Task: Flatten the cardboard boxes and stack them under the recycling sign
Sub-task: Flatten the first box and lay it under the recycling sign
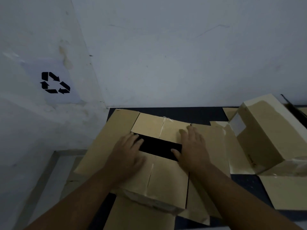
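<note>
A brown cardboard box (166, 185) lies in front of me on a dark table (207, 115), its top flaps partly apart with a black gap (159, 146) between them. My left hand (127, 151) lies flat on the left side of the near flap, fingers reaching the gap. My right hand (192, 145) presses flat across the far flap at the gap's right end. Flat cardboard sheets (106, 140) lie underneath the box. A black recycling sign (54, 83) is on the white wall at the left.
A second, still-formed cardboard box (272, 135) with open flaps stands at the right on the table. More flat cardboard (285, 191) lies in front of it. The white back wall runs behind the table; a grey floor edge shows lower left.
</note>
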Motion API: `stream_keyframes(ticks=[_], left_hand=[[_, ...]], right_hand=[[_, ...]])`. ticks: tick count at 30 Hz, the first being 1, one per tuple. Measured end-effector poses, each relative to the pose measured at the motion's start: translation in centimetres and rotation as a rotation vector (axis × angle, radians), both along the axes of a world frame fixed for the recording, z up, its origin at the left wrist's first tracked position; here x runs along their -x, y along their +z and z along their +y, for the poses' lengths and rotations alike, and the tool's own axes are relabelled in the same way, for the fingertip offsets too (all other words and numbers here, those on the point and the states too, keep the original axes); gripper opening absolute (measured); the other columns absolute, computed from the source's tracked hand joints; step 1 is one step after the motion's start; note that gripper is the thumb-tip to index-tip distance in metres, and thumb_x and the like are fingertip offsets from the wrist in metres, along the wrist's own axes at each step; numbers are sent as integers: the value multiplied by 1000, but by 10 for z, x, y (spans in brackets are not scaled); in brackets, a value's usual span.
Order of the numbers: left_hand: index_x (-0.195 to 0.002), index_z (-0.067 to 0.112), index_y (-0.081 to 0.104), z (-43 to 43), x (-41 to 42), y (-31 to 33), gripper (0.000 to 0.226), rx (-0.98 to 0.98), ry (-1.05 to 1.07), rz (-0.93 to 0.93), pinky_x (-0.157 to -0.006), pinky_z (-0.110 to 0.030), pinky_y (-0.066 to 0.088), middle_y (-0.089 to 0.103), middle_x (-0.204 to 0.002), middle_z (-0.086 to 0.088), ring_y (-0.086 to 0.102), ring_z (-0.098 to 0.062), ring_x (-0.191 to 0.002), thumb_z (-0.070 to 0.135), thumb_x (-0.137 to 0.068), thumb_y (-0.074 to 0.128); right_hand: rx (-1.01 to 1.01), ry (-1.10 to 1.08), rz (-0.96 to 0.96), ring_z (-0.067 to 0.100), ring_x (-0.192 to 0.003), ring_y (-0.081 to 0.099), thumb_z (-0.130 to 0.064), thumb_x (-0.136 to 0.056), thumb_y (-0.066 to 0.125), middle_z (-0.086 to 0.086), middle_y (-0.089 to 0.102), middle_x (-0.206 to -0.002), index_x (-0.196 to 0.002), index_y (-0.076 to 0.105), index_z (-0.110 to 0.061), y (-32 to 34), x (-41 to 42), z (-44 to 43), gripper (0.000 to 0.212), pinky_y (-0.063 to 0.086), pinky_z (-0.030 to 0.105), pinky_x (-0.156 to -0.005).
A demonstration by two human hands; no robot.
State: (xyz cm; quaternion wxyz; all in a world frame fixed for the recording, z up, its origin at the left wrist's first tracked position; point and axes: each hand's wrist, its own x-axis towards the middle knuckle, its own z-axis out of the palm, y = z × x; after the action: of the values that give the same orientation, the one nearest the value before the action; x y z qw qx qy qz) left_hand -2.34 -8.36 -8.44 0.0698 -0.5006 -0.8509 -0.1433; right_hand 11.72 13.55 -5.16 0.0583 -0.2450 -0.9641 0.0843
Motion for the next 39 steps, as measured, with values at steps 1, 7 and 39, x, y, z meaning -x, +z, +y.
stream_keyframes(ticks=[1,7,39], left_hand=[[-138,13,55,8,-5,4,63,20,-52,-52,-113,-38,28,57,-137,-7,47,-26,-131,56,-92,49],[-146,29,42,42,-23,32,87,278,1,-318,-99,-24,32,49,-132,9,41,-9,-119,78,-76,58],[-63,34,33,-6,104,88,61,125,403,31,-52,-29,28,39,-69,14,38,-8,-61,86,-57,65]], right_hand=[[-4,84,-3,30,-152,12,-53,-90,62,11,22,-162,-149,34,-21,3,13,4,72,13,45,-123],[0,361,-99,24,-136,42,-60,-82,66,1,46,-148,-143,47,-25,11,72,30,73,35,42,-113],[-152,288,-4,12,-56,58,-89,-75,18,-3,59,-57,-65,62,-18,76,116,92,85,42,28,-58]])
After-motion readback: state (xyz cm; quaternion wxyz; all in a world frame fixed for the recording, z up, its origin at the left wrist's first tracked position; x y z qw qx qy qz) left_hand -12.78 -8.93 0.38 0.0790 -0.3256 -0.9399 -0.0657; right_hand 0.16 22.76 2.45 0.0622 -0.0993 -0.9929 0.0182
